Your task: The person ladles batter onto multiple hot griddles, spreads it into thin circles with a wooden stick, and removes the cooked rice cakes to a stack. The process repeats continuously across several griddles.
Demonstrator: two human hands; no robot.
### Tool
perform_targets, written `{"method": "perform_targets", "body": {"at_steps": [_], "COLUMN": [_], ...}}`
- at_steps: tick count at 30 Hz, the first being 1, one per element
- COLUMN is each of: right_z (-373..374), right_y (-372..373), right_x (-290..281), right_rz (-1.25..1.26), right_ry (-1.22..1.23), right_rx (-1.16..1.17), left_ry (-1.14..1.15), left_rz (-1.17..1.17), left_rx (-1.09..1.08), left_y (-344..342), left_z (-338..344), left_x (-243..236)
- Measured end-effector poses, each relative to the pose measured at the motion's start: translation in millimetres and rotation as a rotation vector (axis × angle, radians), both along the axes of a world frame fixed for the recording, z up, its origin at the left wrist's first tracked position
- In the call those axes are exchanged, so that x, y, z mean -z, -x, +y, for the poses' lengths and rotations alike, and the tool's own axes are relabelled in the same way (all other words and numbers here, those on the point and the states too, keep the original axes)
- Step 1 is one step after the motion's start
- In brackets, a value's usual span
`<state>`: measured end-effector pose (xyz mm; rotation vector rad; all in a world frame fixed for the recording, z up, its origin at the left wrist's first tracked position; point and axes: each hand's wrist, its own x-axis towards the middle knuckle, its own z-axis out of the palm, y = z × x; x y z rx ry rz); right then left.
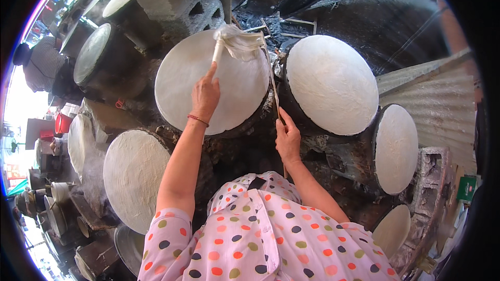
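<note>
My left hand [205,94] is closed on a thick white rod [217,52], its index finger stretched along it, over the large round white surface [208,99] in front of me. A limp, whitish, wet-looking sheet [242,45] hangs in folds between the rod's far end and the tip of a long thin stick [272,75]. My right hand [288,138] grips this stick lower down, at the right side of the round surface. Whether the sheet is fixed to the rod, I cannot tell.
More round white-topped drums stand close by: one [332,84] to the right, one [397,148] farther right, one [136,177] at the near left. Concrete blocks [200,8] rise behind, corrugated sheeting [432,104] at the right. Steam drifts at the left; another person [46,67] stands there.
</note>
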<state>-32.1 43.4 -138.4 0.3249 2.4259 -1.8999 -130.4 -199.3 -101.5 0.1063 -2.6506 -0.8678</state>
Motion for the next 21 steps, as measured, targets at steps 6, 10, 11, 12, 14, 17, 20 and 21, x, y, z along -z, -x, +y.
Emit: {"method": "perform_targets", "body": {"at_steps": [6,10,11,12,14,17,20,21], "right_z": [-62,-74,-80,-88,-111,-133,-149,-152], "right_y": [13,14,14,17,32,60,81,89], "right_x": [-29,-43,-39,-37,-42,-47,-44,-39], "right_rz": [-0.289,-0.395,-0.394,-0.406,-0.44,-0.442,-0.313,-0.269], "right_ry": [0.447,0.565,0.574,0.593,0.603,0.501,0.305,0.224], "right_rx": [0.063,0.111,0.069,0.066,0.046,-0.025,-0.119,-0.146], "left_ry": [-0.269,-0.663,-0.708,-0.752,-0.86,-1.067,-1.18,-1.205], "left_rz": [0.533,0.505,0.47,0.436,0.272,0.094,0.079,0.076], "left_rx": [-0.158,-0.03,-0.023,-0.016,0.003,-0.013,-0.001,-0.005], "left_y": [37,6,-3,-13,-35,-63,-75,-75], "left_z": [-32,-42,-36,-29,-24,-12,-6,-4], "left_x": [-96,-147,-144,-140,-121,-96,-83,-82]}}
